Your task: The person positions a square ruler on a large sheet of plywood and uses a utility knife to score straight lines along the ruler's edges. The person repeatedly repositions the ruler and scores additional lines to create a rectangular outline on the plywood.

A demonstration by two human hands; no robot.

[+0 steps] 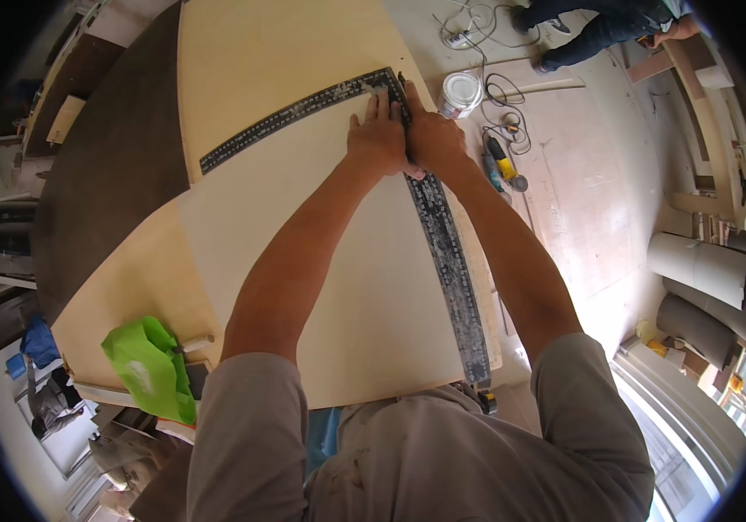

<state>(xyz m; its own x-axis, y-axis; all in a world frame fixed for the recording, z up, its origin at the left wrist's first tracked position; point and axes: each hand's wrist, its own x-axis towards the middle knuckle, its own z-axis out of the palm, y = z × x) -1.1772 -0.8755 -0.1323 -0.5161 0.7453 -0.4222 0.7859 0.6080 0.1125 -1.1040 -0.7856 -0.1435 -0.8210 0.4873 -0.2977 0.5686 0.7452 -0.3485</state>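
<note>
A large black L-shaped carpenter's square (pixel 443 239) with pale markings and smears lies along the far and right edges of a cream-white sheet (pixel 338 261). My left hand (pixel 379 139) rests near the square's corner, fingers stretched forward and pressing on it and the sheet. Right beside it, my right hand (pixel 434 137) is at the square's long right arm, close to the corner. A slim dark tool (pixel 402 80) pokes out past its fingertips; its kind is too small to make out. The right hand's grip is partly hidden from above.
Under the sheet is a pale wood board (pixel 277 43), with a dark brown panel (pixel 116 165) to its left. A green bag (pixel 148 361) and a wooden-handled tool (pixel 194 344) lie near left. At right are a white bucket (pixel 461 94), cables, a yellow power tool (pixel 502 159) and another person's legs (pixel 595 39).
</note>
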